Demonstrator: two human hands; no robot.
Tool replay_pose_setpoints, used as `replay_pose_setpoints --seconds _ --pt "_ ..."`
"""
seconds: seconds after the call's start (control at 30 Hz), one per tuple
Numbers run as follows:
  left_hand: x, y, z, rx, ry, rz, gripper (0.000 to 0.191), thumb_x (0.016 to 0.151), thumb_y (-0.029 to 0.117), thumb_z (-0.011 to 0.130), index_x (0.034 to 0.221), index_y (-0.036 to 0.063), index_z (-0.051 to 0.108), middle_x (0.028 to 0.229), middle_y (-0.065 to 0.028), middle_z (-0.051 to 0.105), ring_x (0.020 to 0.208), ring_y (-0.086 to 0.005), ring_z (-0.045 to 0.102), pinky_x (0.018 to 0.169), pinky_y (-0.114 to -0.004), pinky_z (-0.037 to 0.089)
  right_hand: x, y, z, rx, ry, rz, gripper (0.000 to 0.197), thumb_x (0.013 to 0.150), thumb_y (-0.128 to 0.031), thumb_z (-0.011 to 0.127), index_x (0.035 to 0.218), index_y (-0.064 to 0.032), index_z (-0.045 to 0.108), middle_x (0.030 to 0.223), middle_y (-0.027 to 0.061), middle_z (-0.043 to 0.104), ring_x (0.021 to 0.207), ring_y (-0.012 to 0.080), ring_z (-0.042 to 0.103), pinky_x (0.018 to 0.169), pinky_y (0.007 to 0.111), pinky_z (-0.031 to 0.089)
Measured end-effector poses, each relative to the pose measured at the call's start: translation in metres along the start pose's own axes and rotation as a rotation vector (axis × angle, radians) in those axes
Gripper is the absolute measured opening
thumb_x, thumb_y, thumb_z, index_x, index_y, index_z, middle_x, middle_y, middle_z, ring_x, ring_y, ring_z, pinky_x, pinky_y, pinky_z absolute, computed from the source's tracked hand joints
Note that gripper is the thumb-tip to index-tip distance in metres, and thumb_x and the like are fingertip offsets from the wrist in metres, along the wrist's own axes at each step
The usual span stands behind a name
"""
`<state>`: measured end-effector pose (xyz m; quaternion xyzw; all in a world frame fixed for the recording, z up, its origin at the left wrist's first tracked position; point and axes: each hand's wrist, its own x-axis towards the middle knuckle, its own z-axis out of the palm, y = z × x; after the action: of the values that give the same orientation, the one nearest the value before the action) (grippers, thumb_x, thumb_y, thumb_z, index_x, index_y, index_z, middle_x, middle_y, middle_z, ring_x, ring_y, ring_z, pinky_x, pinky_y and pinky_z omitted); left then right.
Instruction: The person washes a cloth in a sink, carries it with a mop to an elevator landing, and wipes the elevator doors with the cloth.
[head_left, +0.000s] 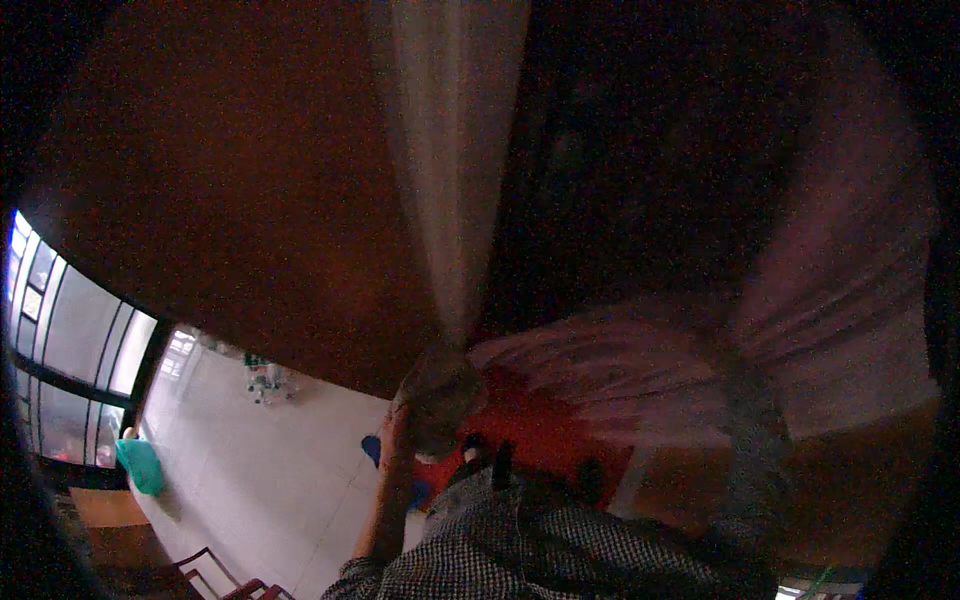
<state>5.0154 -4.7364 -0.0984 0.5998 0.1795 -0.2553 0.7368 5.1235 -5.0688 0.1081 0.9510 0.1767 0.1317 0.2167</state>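
My left hand (401, 416) is raised at the lower middle, around a crumpled greyish cloth (442, 390). The cloth is against the lower part of a pale upright edge (457, 165), beside a broad brown door panel (262, 187). On the right, a blurred greyish sleeve (757, 450) reaches up to a pinkish curtain (840, 337). My right hand is too dark and blurred there to make out, so its hold cannot be told. Checked clothing (480, 547) covers my body below.
A red mat (517, 412) lies on the floor near my feet. At the left are a pale tiled floor (255, 465), a barred window (75, 337), a green cloth or bag (140, 466), a reddish chair frame (225, 581) and small items (266, 379). The upper right is very dark.
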Motion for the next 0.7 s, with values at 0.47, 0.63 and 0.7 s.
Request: replay_pose_setpoints --seconds 0.47,0.63,0.7 --pt "0.029 0.094 0.034 -0.201 -0.017 0.149 0.038 0.08 0.014 0.042 0.114 -0.002 0.04 0.114 -0.0138 0.044 0.099 -0.0237 0.046 0.083 -0.032 0.037 0.117 0.105 0.065 -0.236 0.299 -0.06 0.033 0.077 -0.021 0.046 0.106 -0.0047 0.045 0.109 0.012 0.041 0.098 0.0241 0.041 0.074 0.034 0.039" --pt "0.014 0.069 0.017 -0.228 0.008 0.071 0.037 0.079 0.013 0.043 0.113 -0.0019 0.041 0.113 -0.013 0.045 0.099 -0.0229 0.046 0.084 -0.031 0.036 0.123 0.108 0.062 -0.269 0.332 -0.082 0.031 0.077 -0.02 0.045 0.104 -0.0047 0.046 0.105 0.0114 0.044 0.094 0.0229 0.044 0.069 0.033 0.041" --pt "0.011 0.064 0.016 -0.215 -0.024 0.033 0.037 0.079 0.013 0.043 0.113 -0.0018 0.042 0.112 -0.0127 0.045 0.099 -0.0226 0.046 0.084 -0.031 0.036 0.112 0.113 0.059 -0.289 0.303 -0.071 0.03 0.077 -0.02 0.045 0.103 -0.0046 0.047 0.103 0.0112 0.045 0.092 0.0224 0.045 0.068 0.032 0.042"
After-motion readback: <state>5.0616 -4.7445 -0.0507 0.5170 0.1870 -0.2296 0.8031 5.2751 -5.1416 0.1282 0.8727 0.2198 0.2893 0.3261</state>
